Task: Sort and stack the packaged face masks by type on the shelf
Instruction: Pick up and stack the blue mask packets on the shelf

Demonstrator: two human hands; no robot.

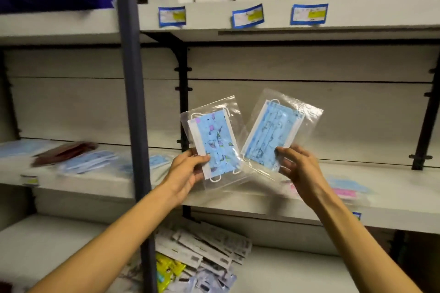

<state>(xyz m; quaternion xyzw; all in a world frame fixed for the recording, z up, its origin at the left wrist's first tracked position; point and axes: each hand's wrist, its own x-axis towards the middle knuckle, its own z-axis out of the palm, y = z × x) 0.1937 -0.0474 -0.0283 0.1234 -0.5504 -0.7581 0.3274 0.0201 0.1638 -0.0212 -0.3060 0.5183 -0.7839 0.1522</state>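
- Left grip (188, 169): pinching colourful-print mask pack (214, 140) at lower left edge, held up before middle shelf (238, 200).
- Right grip (300, 166): pinching blue line-print mask pack (273, 131) at lower right corner, tilted right.
- Packs side by side, lower corners overlapping.
- Pink-and-blue packs (345, 188) lying on shelf at right.

White shelving (357, 10), dark upright post (132, 102), black brackets (182, 74), pale back panels (309, 112)

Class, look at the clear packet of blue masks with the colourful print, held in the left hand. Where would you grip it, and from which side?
Grip the colourful-print packet at its lower left edge, coming from below-left, as the left hand does: it stands nearly upright, flat and floppy, so a thumb-over-front pinch suits it.
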